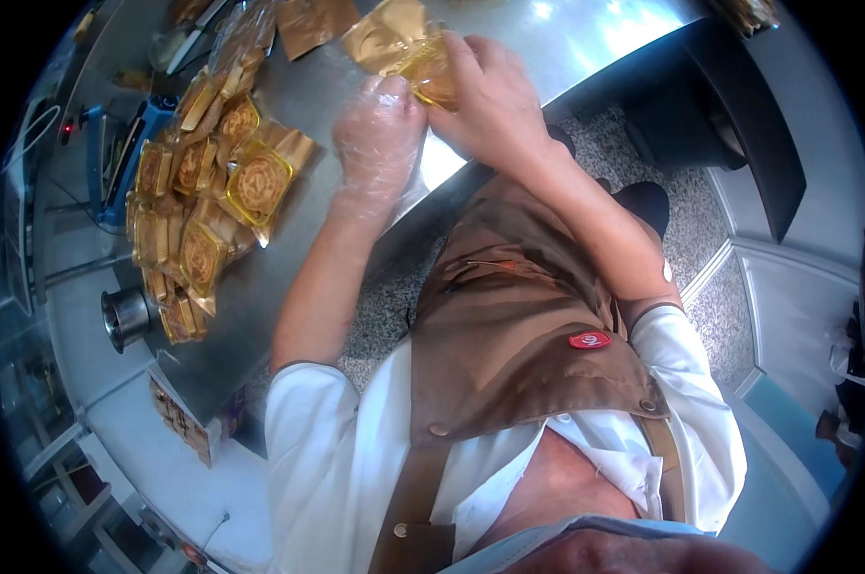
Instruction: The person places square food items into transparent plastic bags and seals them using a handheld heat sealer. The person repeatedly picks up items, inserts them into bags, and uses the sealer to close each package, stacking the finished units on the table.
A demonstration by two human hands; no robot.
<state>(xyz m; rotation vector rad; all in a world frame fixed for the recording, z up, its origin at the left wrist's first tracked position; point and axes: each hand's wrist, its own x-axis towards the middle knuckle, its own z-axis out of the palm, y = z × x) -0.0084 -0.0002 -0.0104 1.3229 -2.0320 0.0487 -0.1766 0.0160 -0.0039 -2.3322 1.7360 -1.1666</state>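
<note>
Over the steel table, both my hands are at a mooncake in a yellow plastic tray [428, 73]. My right hand [497, 103], bare, is closed around the tray's right side. In a thin clear glove, my left hand [379, 143] is closed, its fingertips pinching at the tray's near left edge. A brown and clear bag [386, 36] lies against the tray's far side; whether the tray is inside it I cannot tell. To the left lies a heap of bagged mooncakes [259, 184], several face up in gold trays.
A knife [195, 36] lies at the far left beyond the heap, near a flat brown bag [310, 24]. Blue equipment [145, 143] stands left of the heap. A round metal container [124, 320] is by the table's left edge. A dark bin [676, 120] stands at right.
</note>
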